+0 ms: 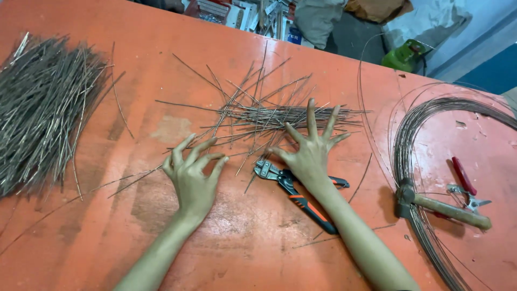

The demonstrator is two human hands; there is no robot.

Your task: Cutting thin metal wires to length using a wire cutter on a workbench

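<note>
Left hand (192, 175) and right hand (311, 148) splayed wide, empty — fingertips at scattered wire pieces (269, 116); cutters (293, 191) below.

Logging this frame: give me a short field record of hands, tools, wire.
surface: orange table
left hand: open, fingers spread, over the table by the loose wires
right hand: open, fingertips at the loose wires
cutters: lying partly under right wrist
big pile: cut wires, far left
coil: right
hammer: on the coil
pliers: red-handled, beside the hammer

wire coil (425, 118) cut off right, cutter handles (301, 202) partly behind forearm
</note>
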